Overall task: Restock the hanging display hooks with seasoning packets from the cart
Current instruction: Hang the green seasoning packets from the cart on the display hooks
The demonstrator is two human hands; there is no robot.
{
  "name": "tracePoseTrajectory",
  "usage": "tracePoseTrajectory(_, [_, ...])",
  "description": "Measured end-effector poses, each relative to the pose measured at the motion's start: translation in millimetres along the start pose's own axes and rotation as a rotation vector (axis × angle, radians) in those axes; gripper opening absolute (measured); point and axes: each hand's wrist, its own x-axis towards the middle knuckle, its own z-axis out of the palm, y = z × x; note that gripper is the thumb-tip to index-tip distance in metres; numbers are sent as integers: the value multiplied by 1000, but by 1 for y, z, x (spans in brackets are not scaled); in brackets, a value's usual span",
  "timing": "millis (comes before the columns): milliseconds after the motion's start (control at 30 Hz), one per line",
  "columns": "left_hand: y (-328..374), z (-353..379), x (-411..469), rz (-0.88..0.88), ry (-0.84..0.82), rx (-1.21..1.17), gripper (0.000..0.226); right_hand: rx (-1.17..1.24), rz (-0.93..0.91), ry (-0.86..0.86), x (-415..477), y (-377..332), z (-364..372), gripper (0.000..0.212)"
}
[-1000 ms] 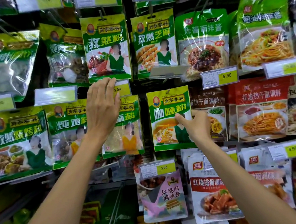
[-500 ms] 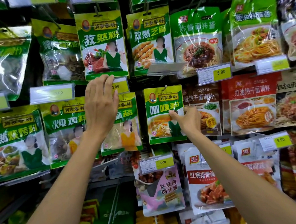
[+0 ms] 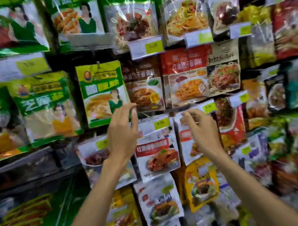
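Observation:
The view is motion-blurred. A green-and-yellow seasoning packet (image 3: pixel 99 92) hangs on a hook at centre. My left hand (image 3: pixel 123 133) is just below its lower right corner, fingers spread and holding nothing. My right hand (image 3: pixel 202 131) is further right with fingers curled, its fingertips at the top edge of a white-and-red sauce packet (image 3: pixel 186 145) under a yellow price tag (image 3: pixel 207 108). The blur hides whether they pinch that packet. No cart is in view.
Rows of hanging packets fill the display: green ones (image 3: pixel 44 108) to the left, brown (image 3: pixel 144 87) and red noodle-sauce packets (image 3: pixel 187 80) to the right, a yellow pouch (image 3: pixel 200 186) lower down. Stacked orange boxes (image 3: pixel 19 225) sit on a low shelf at bottom left.
Both hands have dropped away from the green packets. The left moved right and down off the upper price tag; the right moved down-right to the white-and-red packet. The view swung right.

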Motion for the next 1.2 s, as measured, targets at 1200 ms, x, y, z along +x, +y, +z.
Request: tracePoseTrajectory(1200, [274, 587, -549, -191, -1649, -423, 26, -657, 1559, 503, -418, 526, -367, 15])
